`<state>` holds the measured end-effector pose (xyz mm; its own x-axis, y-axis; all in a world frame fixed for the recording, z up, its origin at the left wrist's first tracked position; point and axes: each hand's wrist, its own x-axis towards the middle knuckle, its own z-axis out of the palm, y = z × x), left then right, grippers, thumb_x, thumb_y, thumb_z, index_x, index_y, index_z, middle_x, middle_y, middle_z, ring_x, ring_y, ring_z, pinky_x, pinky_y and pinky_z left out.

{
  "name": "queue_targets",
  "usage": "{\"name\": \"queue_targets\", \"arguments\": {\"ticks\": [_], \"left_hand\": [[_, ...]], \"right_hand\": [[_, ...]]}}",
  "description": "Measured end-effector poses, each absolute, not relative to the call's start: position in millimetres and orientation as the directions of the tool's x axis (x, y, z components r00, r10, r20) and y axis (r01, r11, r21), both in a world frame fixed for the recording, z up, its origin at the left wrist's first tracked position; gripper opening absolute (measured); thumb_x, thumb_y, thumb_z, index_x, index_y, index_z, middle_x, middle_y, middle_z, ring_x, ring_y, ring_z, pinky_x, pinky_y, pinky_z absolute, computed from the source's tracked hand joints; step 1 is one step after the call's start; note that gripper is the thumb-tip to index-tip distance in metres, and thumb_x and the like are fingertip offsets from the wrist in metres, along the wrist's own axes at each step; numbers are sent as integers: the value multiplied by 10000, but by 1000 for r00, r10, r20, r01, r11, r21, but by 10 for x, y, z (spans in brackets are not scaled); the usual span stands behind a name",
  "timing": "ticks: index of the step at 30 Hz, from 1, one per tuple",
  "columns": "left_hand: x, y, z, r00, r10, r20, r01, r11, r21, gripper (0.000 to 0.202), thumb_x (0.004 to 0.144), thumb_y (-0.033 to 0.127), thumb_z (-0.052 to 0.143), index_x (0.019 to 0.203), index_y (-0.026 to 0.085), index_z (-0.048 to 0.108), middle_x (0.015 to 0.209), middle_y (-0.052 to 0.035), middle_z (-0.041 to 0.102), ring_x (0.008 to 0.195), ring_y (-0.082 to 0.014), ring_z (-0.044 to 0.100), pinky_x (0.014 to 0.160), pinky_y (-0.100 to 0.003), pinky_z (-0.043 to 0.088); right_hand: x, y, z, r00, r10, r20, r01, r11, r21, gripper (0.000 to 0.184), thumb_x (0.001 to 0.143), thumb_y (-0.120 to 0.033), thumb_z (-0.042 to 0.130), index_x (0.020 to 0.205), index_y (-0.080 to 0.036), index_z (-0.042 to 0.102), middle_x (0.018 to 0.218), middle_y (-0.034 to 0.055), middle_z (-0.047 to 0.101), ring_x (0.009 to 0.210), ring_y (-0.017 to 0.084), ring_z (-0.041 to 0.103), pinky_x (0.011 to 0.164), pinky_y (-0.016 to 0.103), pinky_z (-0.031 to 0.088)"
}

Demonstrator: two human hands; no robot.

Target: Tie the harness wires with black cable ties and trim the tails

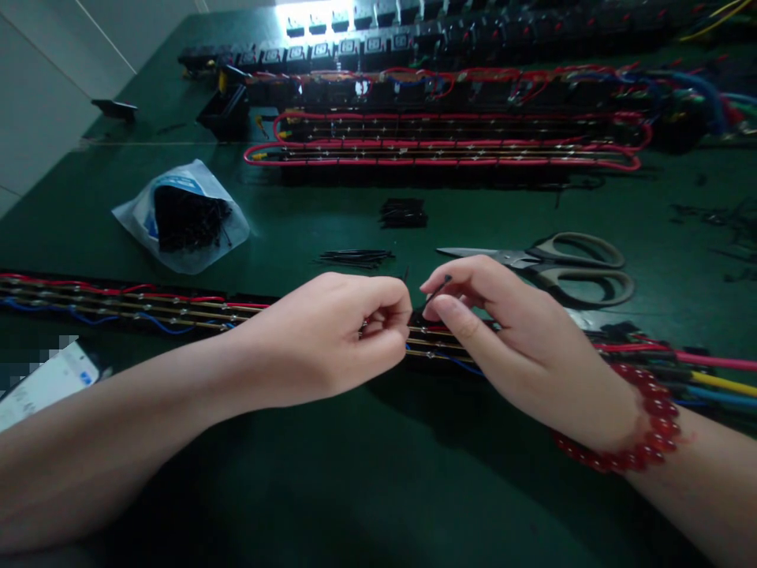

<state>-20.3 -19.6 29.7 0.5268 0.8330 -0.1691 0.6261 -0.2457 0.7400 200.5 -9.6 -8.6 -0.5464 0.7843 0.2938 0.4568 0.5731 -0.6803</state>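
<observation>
My left hand is closed, knuckles up, above a long strip assembly with brass-coloured bars and red and blue wires. A thin black tip, like that of a cable tie, pokes up behind its curled fingers; the rest is hidden. Just to its right, my right hand pinches a black cable tie between thumb and forefinger, its head pointing up. The hands are close but apart. Beyond them lie a small bundle of black cable ties, a second pile of ties and grey-handled scissors.
An opened plastic bag of black ties lies at the left. Two strips looped with red wire lie farther back, with black component rows behind. A phone-like screen shows at lower left. Coloured cables run off right.
</observation>
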Motion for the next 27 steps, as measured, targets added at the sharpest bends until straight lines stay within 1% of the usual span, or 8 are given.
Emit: {"name": "queue_targets", "arguments": {"ticks": [4,11,16,18,22,24,27], "left_hand": [[-179,-184,284,535,824,-187,657,-267,705,145,843,125,559,716,195,566,621,84,531,565,-69,453,537,-227,314],[-145,-189,229,527,835,-158,695,-316,646,122,817,143,621,712,189,580,624,81,539,594,-81,447,567,-235,297],[-142,-185,206,532,836,-134,708,-352,612,124,818,156,626,710,192,574,618,79,541,583,-91,441,566,-243,291],[-135,-183,202,529,839,-130,718,-360,595,148,815,158,631,697,193,549,609,79,522,571,-91,428,563,-245,287],[-123,-171,202,530,838,-128,733,-378,566,209,826,155,628,672,197,492,572,84,425,536,-90,385,550,-248,267],[-127,-162,201,538,835,-116,730,-392,559,188,847,153,614,691,199,519,566,86,410,525,-91,381,546,-247,269],[-143,-146,191,547,831,-104,719,-402,567,122,874,151,599,764,204,600,565,91,446,515,-95,399,540,-243,285]], "right_hand": [[2008,-83,-87,-542,786,296,460,573,-679,133,1074,-285,512,1024,-208,607,881,17,671,732,146,627,624,266,481],[2013,-82,-58,-537,786,306,422,564,-710,111,1069,-268,516,1017,-214,598,873,7,652,723,138,618,629,269,486],[2011,-75,-55,-531,787,315,426,569,-703,91,1045,-271,541,1018,-221,613,883,14,661,732,153,622,635,281,495],[2009,-77,-46,-532,789,306,428,563,-707,97,1042,-273,540,1019,-222,618,883,16,664,734,157,625,635,284,496],[2010,-88,-18,-530,793,299,418,551,-722,102,1043,-268,541,1010,-216,623,864,8,655,697,142,601,605,279,478],[2011,-92,-10,-525,795,303,414,549,-726,95,1035,-257,551,987,-218,622,845,1,648,678,135,587,586,278,465],[2010,-93,-18,-516,803,299,395,533,-748,90,1032,-248,551,974,-227,617,832,-5,653,683,135,603,586,280,476]]}}
